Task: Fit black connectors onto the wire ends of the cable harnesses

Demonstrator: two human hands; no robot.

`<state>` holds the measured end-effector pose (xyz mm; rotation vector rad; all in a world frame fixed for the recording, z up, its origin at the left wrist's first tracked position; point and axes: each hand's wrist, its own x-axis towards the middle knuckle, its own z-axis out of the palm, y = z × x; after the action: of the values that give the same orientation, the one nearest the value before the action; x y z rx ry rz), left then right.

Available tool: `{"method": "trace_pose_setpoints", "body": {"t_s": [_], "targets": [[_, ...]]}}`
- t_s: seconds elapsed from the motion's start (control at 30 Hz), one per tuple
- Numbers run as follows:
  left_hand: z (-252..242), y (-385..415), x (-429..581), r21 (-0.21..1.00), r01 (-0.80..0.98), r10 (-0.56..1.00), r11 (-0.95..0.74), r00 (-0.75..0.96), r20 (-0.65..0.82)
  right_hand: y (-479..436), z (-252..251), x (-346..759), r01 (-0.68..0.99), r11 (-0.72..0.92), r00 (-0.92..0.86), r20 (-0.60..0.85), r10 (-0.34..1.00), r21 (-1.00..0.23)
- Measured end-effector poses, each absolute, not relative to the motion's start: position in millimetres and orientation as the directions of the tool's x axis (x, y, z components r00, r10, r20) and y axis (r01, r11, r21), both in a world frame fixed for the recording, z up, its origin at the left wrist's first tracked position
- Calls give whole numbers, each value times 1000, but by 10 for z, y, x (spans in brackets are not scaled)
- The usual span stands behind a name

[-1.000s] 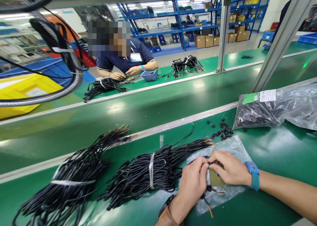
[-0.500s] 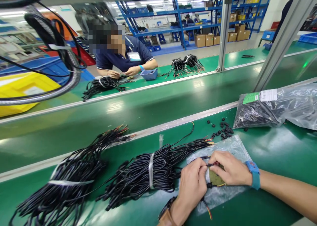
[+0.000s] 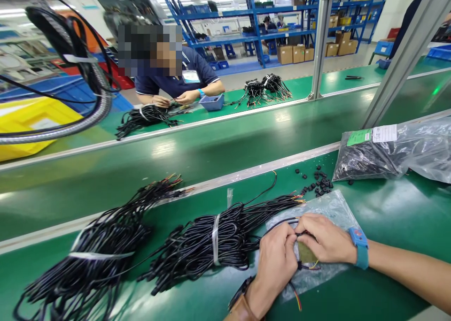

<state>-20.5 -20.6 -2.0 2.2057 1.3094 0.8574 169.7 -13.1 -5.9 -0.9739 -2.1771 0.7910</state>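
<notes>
My left hand [image 3: 275,260] and my right hand [image 3: 326,239] meet over a clear plastic bag [image 3: 331,208] on the green bench. Both pinch the end of a black cable [image 3: 278,223] with coloured wire ends; the cable arcs back to a tied bundle of black cables [image 3: 211,241]. A small olive-coloured piece [image 3: 305,252] lies under my right fingers. More coloured wires [image 3: 298,300] trail below my left hand. A blue band [image 3: 360,246] sits on my right wrist.
A second tied cable bundle [image 3: 91,260] lies at the left. Small black parts [image 3: 319,184] are scattered beyond the bag, beside a big plastic bag of parts [image 3: 387,154]. A green conveyor belt [image 3: 211,147] runs across. A co-worker [image 3: 176,77] handles cables opposite.
My hands have drawn slightly closer together and shifted a little, still pinching the same cable end. The loose connector below my left hand has moved up beside the olive piece.
</notes>
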Motion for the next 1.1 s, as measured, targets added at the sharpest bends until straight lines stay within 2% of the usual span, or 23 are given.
{"method": "trace_pose_setpoints", "body": {"t_s": [0.37, 0.8, 1.1], "targets": [[96, -193, -282, 589, 648, 868, -483, 441, 226, -136, 13, 1721, 419, 424, -458, 216, 862, -803], [-4, -168, -258, 647, 608, 885, -461, 369, 284, -105, -32, 1715, 380, 484, -489, 273, 828, -789], [0, -170, -253, 652, 618, 895, -439, 364, 257, -97, -44, 1667, 364, 482, -503, 268, 822, -797]]}}
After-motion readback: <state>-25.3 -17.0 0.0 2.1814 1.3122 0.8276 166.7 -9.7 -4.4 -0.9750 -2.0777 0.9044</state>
